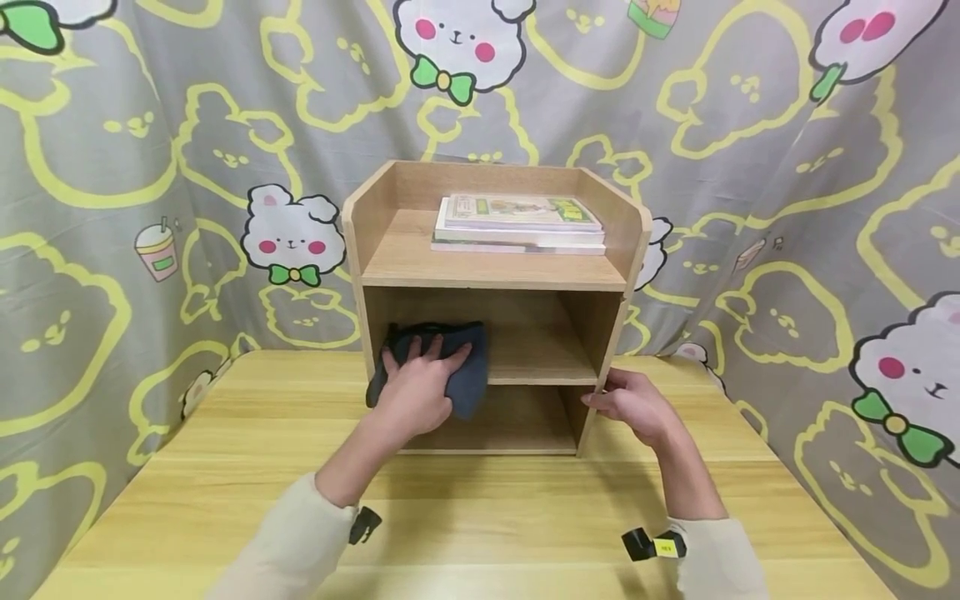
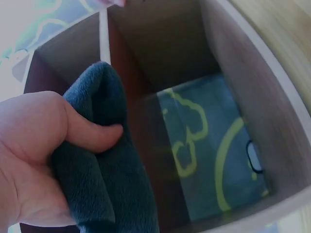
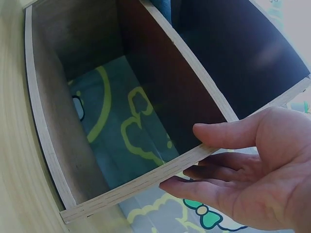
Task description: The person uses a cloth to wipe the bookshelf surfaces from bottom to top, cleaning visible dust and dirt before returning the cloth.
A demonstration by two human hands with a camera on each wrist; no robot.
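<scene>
A two-tier wooden shelf unit [image 1: 487,282] stands on the table, its open compartments facing me. At the left of its middle board, my left hand [image 1: 416,392] holds a folded dark blue cloth [image 1: 469,379]. The left wrist view shows the thumb bent over the fuzzy cloth [image 2: 99,182], with the other fingers hidden behind it. My right hand [image 1: 637,406] grips the unit's right side panel low down, near the middle board's height. In the right wrist view the thumb lies on the panel's front edge [image 3: 141,184] and the fingers are on its outer face.
A small stack of books [image 1: 517,225] lies on the unit's top board, between raised sides. The wooden table [image 1: 292,492] extends around the unit. Behind and on both sides hangs a grey curtain [image 1: 225,158] with cartoon prints.
</scene>
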